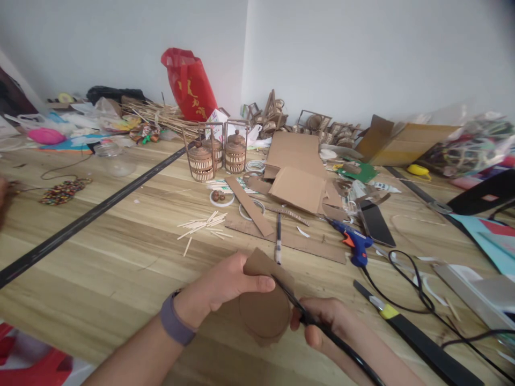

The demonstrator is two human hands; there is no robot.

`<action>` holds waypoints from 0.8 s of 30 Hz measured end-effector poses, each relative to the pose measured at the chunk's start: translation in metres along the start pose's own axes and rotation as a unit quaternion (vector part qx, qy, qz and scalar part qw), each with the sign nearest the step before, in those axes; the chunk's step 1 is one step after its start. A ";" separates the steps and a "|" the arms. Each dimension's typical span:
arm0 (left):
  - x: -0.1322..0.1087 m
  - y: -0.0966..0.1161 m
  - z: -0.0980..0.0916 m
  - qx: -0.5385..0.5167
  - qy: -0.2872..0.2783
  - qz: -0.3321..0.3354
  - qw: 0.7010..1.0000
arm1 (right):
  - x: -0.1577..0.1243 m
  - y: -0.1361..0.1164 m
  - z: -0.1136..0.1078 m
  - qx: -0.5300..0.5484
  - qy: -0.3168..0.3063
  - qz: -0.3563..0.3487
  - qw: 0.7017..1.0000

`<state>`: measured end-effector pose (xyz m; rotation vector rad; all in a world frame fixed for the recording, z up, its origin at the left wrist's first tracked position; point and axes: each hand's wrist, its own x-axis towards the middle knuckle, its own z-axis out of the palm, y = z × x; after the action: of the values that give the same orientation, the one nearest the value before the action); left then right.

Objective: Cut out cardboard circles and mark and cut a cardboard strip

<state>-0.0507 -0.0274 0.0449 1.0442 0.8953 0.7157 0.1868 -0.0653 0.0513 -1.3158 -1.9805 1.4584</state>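
Observation:
My left hand (pixel 225 281) grips a brown piece of cardboard (pixel 263 308) at its upper left edge, thumb on top. A round outline is drawn on the cardboard. In my right hand (pixel 325 316) is a pair of black-handled scissors (pixel 308 316), with fingers wrapped round the handles. The scissor blades lie across the upper right part of the cardboard, next to the drawn circle. How far the cut runs is hard to see. Just beyond the cardboard lies a pen (pixel 279 238).
A blue glue gun (pixel 358 244) with a trailing cord and a utility knife (pixel 414 332) lie to the right. Small sticks (pixel 203 225), cardboard sheets (pixel 300 187) and tape rolls (pixel 252 209) are ahead. Small bamboo lanterns (pixel 201 161) stand farther back, near a red bag (pixel 189 86).

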 end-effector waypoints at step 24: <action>0.006 -0.018 0.040 -0.311 0.130 0.053 0.940 | 0.007 0.019 0.030 0.092 0.127 -0.035 0.987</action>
<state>-0.0113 -0.0452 0.0361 0.4376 0.7591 1.1551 0.1711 -0.0754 0.0205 -1.2683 -1.6708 1.3311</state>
